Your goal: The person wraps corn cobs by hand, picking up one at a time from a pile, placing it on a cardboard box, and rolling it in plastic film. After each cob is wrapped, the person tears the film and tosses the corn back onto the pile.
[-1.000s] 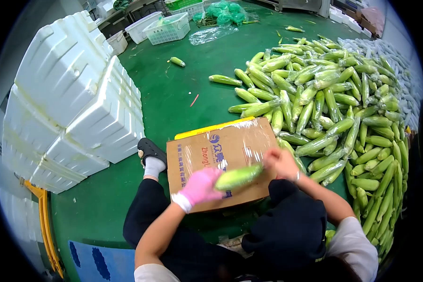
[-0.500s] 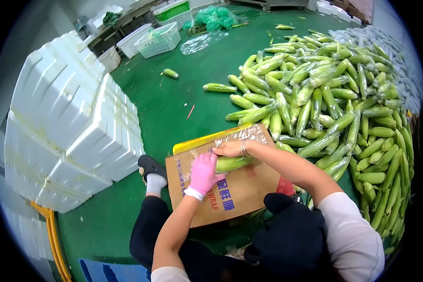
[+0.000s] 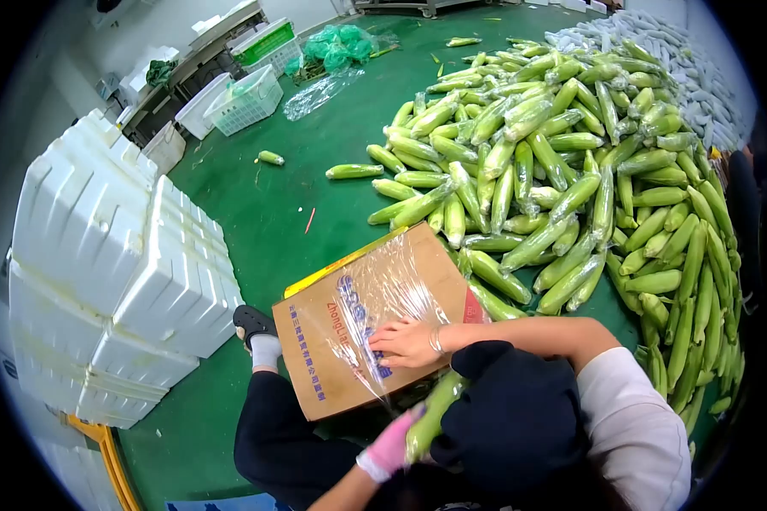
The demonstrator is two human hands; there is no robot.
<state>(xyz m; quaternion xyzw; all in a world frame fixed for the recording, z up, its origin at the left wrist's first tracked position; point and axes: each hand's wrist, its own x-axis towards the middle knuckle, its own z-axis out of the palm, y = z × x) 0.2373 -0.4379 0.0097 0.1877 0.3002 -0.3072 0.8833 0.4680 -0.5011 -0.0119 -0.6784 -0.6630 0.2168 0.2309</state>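
Note:
My left hand (image 3: 392, 441), in a pink glove, is closed round the lower end of an ear of corn (image 3: 437, 410) in green husk, close to my lap. A dark cap hides part of my view around the corn's upper side. My bare right hand (image 3: 405, 342), with bracelets at the wrist, lies with fingers stretched out on clear cling film (image 3: 400, 285). That film is spread over the top of a printed cardboard box (image 3: 315, 328) in front of me.
A large heap of corn ears (image 3: 528, 162), many film-wrapped, lies to the right. White foam boxes (image 3: 85, 230) are stacked at left. Plastic baskets (image 3: 245, 100) and green netting (image 3: 337, 47) lie at the back. One loose ear (image 3: 354, 171) is on the green floor (image 3: 256, 230).
The corn has gone from the box top down toward my lap in my left hand. My right hand has let go of it and now rests on the film. The view has shifted.

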